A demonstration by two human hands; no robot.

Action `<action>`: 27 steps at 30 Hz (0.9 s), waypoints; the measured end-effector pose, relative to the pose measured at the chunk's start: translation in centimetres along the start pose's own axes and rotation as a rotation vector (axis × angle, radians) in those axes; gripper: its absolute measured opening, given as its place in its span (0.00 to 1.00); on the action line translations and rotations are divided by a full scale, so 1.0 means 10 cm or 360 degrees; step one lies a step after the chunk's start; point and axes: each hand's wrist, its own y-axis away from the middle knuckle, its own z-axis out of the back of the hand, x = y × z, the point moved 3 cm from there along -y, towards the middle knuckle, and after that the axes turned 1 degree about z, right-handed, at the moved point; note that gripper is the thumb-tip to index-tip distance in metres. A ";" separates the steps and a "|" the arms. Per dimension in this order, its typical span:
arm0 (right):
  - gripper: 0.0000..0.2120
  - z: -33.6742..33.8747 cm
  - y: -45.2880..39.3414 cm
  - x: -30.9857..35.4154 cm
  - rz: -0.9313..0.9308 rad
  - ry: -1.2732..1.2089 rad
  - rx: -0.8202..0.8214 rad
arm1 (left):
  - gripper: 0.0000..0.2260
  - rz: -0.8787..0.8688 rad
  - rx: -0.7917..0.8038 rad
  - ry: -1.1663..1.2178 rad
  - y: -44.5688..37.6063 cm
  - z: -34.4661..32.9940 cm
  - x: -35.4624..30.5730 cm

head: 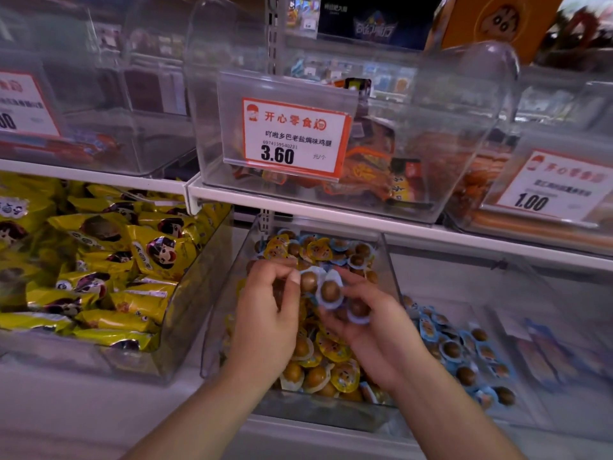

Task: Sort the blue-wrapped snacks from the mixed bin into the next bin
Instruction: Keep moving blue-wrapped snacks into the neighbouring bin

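A clear mixed bin (219, 313) in the middle of the lower shelf holds several round brown snacks in yellow and blue wrappers. My left hand (268, 313) hovers over it and pinches a blue-wrapped snack (308, 282) between thumb and fingers. My right hand (374, 330) holds several blue-wrapped snacks (331, 292) against its fingers, close to the left hand. To the right, the neighbouring clear bin (497, 293) contains a pile of blue-wrapped snacks (464, 353).
A bin of yellow snack bags (109, 257) stands to the left. The shelf above (331, 214) overhangs the bins and carries a clear bin with a 3.60 price tag (295, 137) and another with a 1.00 tag (547, 190).
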 end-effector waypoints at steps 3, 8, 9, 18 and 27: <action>0.20 -0.07 0.13 -0.02 -0.0130 -0.0106 0.0220 | 0.07 -0.0371 0.0200 -0.0181 0.08 -0.12 -0.13; 0.14 0.06 0.22 0.23 0.0211 0.0318 0.0043 | 0.24 -0.0291 0.0571 -0.0090 0.20 -0.34 -0.16; 0.11 0.13 0.23 0.33 0.0288 0.0345 0.0022 | 0.28 -0.0213 0.0628 -0.0067 0.21 -0.38 -0.13; 0.07 1.46 -0.10 0.92 0.0299 0.0379 -0.0640 | 0.29 -0.0267 0.1003 -0.0775 0.16 -0.45 0.01; 0.12 1.92 -0.29 1.15 0.0516 0.1928 -0.1028 | 0.22 -0.0211 0.1107 -0.0855 0.14 -0.38 0.02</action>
